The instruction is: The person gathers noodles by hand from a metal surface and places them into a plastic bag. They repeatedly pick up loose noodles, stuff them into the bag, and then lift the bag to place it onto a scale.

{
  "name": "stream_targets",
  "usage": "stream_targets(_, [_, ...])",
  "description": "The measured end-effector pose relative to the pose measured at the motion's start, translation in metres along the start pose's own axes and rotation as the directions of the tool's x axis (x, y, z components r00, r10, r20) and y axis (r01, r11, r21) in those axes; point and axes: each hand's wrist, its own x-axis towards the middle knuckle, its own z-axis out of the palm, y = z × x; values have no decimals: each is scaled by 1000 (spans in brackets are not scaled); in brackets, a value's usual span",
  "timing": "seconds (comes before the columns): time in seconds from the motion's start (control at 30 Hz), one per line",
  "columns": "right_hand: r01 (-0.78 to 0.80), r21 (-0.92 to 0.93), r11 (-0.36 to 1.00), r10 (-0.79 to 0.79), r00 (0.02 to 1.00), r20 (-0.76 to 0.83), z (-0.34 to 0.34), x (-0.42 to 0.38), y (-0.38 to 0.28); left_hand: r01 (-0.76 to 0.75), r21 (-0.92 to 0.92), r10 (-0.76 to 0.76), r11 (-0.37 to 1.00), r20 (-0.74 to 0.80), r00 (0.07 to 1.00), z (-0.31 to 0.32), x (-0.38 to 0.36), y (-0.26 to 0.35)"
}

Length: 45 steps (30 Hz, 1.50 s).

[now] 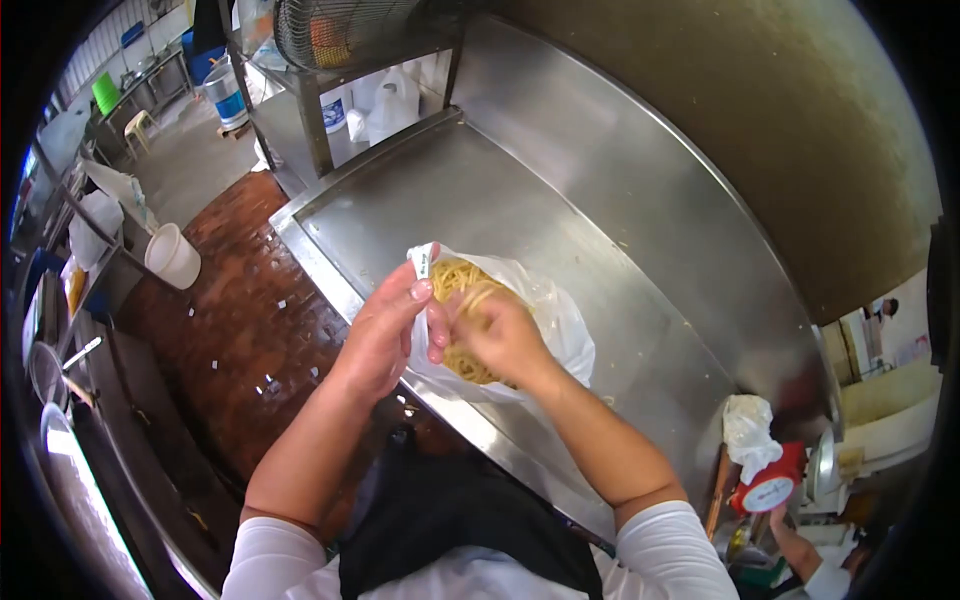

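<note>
A clear plastic bag (570, 335) of yellow noodles (457, 272) lies open on the steel table near its front edge. My left hand (385, 325) is closed at the bag's left rim, with a small white printed label (422, 262) pinched by thumb and finger. Over the bag's mouth, my right hand (505, 340) is blurred by motion, its fingers curled among the noodles with some strands at the fingertips. Part of the noodles is hidden beneath this hand.
The steel table (400, 200) has a raised back wall. A fan (335, 35) stands on a shelf at the far end. To the right are a red scale (775, 480), a white plastic bag (750, 430) and another person's arm. A white bucket (172, 257) stands left.
</note>
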Motion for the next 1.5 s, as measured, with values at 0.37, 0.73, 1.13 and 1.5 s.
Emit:
stream_targets(0.37, [-300,-310,902,387,879,278,-50,-19,-25,-5,44,4,999,28,1000,8,-4,-1])
stream_targets(0.73, [-339,31,940,306,882,358,-41,-15,-30,-1,90,-1,996,18,1000,5,-20,-4])
stream_targets(1.13, [-299,-53,953,267,909,-321,-153,-58,-6,-45,100,45,994,8,999,-3,-30,-18])
stream_targets(1.5, [-144,-785,602,-85,966,-243,-216,-126,32,-6,267,31,964,-88,996,-3,-41,-22])
